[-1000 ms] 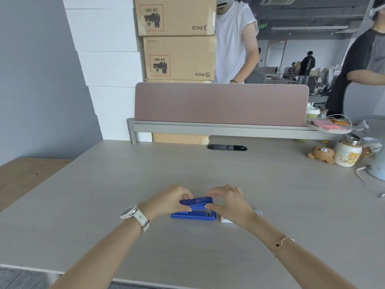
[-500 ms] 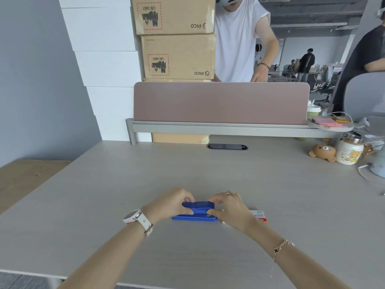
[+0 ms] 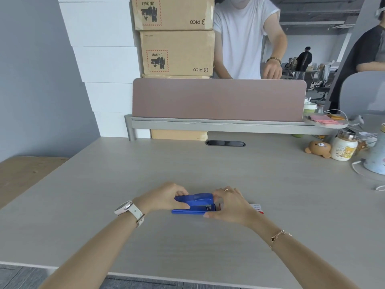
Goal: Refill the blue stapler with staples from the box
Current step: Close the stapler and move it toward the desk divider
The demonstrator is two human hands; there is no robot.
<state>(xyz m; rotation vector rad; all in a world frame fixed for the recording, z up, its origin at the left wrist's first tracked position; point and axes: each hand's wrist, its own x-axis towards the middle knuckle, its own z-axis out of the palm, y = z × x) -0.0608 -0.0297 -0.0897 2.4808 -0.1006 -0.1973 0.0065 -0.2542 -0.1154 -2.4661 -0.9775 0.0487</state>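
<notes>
Stapler [image 3: 194,205] top lowered; left hand [image 3: 164,198], right hand [image 3: 229,207] both grip it; box [image 3: 258,207] mostly hidden.

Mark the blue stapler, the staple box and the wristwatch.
blue stapler [image 3: 201,199]: head view, top cover.
staple box [image 3: 258,208]: head view, corner visible past the right hand.
wristwatch [image 3: 123,207]: head view, watch face.

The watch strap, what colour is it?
White, with small stars, on the left wrist; the head view shows it.
</notes>
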